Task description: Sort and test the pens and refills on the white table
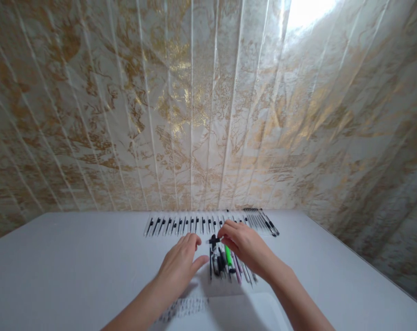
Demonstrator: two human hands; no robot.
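My right hand (242, 240) is closed, its fingertips pinching a small black pen part (213, 240), perhaps a cap, above the near pile. My left hand (183, 257) hovers to the left with thumb and fingers apart, holding nothing. Below and between both hands lies a loose heap of pens and pen parts, including a bright green pen (228, 255), a pink pen (236, 270) and several black and clear ones. Behind the hands runs a row of clear pen barrels (174, 225) with black pieces, partly hidden by my right hand.
At the back right lie several thin dark refills (255, 218) and two black-and-clear pens (271, 225). A white tray (250, 312) stands at the near edge, beside many small dark-and-clear pieces (184, 307). The white table (74, 266) meets a gold-patterned curtain (194, 115).
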